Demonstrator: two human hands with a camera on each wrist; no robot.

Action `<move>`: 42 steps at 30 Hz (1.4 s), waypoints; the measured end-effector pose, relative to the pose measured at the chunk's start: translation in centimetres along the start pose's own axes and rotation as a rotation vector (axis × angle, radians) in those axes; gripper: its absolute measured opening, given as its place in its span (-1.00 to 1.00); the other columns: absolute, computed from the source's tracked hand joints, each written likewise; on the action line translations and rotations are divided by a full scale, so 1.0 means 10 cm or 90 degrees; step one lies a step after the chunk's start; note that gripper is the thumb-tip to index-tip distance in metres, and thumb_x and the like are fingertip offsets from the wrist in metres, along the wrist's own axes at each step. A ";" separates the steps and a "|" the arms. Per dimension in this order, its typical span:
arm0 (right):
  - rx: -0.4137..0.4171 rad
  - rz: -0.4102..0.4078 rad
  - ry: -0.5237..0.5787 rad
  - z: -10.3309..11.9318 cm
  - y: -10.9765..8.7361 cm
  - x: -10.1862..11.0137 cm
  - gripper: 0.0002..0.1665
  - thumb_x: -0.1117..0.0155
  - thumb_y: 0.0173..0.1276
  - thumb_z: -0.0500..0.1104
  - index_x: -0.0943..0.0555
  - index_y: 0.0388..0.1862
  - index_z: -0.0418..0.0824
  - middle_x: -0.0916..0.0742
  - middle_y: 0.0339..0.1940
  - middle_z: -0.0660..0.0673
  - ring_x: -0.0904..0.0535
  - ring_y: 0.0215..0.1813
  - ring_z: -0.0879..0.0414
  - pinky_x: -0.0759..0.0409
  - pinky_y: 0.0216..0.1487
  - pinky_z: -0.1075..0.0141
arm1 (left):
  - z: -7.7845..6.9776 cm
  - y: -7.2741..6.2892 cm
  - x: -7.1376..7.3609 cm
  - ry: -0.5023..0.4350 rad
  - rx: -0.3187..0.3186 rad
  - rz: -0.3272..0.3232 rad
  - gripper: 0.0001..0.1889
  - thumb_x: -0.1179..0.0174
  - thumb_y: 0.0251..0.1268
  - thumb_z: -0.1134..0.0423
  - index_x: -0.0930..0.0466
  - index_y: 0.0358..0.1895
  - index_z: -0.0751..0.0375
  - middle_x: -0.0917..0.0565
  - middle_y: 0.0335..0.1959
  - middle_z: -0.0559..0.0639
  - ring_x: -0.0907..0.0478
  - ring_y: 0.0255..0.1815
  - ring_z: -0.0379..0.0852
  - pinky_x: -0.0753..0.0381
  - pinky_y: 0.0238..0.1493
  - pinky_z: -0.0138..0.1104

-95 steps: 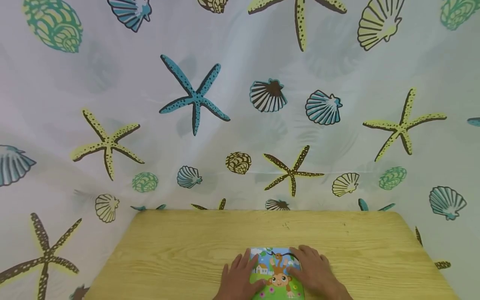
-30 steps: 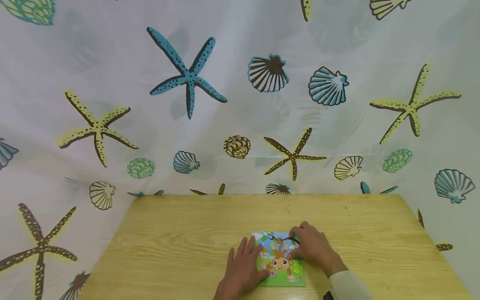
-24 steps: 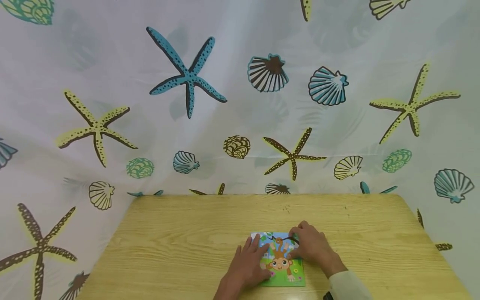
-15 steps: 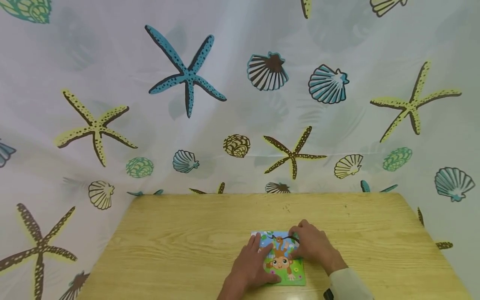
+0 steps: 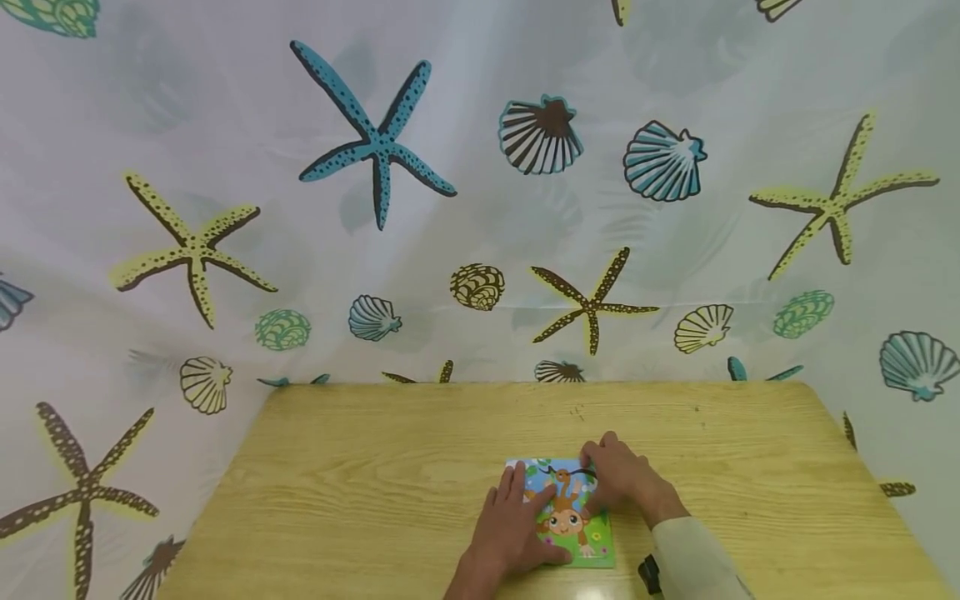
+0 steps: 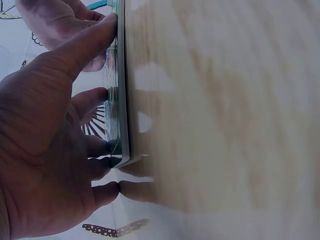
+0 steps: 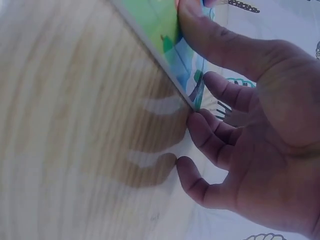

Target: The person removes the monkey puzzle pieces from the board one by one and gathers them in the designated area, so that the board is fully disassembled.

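Note:
A thin square picture board [image 5: 566, 523], printed with a cartoon monkey hanging upside down, lies flat on the wooden table. My left hand [image 5: 506, 525] rests over its left side, fingers extended and thumb across the lower edge. In the left wrist view the board's grey rim [image 6: 122, 100] shows, with the little finger on the table beside it. Bent fingers of my right hand [image 5: 618, 473] are at the far right corner, thumb on the picture. In the right wrist view the printed surface [image 7: 150, 20] looks slightly raised at that corner, between thumb and index finger.
The light wooden table [image 5: 360, 483] extends to both sides of the board. A white curtain [image 5: 465, 225] printed with shells and starfish hangs behind it and along both sides. A small black object [image 5: 649, 575] shows beside my right sleeve [image 5: 693, 554].
My left hand has slid right, further over the picture. Compared with 3.2 seconds ago, my right fingers are more bent at the corner. The head view has tilted down.

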State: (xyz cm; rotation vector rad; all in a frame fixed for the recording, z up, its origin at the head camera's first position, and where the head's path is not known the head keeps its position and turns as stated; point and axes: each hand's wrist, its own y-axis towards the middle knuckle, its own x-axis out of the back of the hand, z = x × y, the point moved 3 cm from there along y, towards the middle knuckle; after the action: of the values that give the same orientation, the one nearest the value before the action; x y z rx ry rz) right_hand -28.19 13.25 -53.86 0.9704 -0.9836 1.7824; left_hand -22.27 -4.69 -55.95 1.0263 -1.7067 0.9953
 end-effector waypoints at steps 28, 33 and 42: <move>0.070 0.030 -0.035 0.08 0.08 -0.02 -0.36 -0.70 -0.20 -0.06 -0.54 -0.14 -0.10 -0.43 -0.13 -0.03 -0.33 -0.08 0.05 -0.52 -0.05 0.06 | -0.01 -0.01 -0.01 -0.049 0.014 0.014 -0.03 -0.30 -0.10 -0.44 -0.25 0.45 -0.21 0.06 0.58 0.23 0.12 0.60 0.18 -0.11 0.49 0.13; 0.056 0.065 -0.035 0.08 0.10 0.02 -0.43 -0.71 -0.22 -0.08 -0.54 -0.28 -0.10 -0.43 -0.14 -0.05 -0.32 -0.07 0.02 -0.50 -0.04 -0.04 | -0.05 -0.03 0.00 -0.058 0.007 0.008 -0.04 -0.32 -0.11 -0.42 -0.27 0.45 -0.19 0.05 0.58 0.25 0.11 0.60 0.19 -0.11 0.49 0.14; 0.089 0.001 0.000 0.04 0.03 0.02 -0.34 -0.71 -0.23 -0.10 -0.57 -0.13 -0.19 -0.48 -0.12 -0.05 -0.43 -0.06 0.04 -0.54 0.11 0.09 | -0.05 -0.04 0.03 -0.058 0.004 -0.008 -0.04 -0.32 -0.11 -0.41 -0.28 0.44 -0.17 0.03 0.57 0.27 0.10 0.60 0.21 -0.12 0.49 0.14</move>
State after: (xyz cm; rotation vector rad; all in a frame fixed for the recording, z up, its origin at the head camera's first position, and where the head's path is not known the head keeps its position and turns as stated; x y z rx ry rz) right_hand -28.45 12.81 -53.60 1.0565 -0.8687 1.8715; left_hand -21.81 -4.48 -55.49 1.0998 -1.7706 0.9585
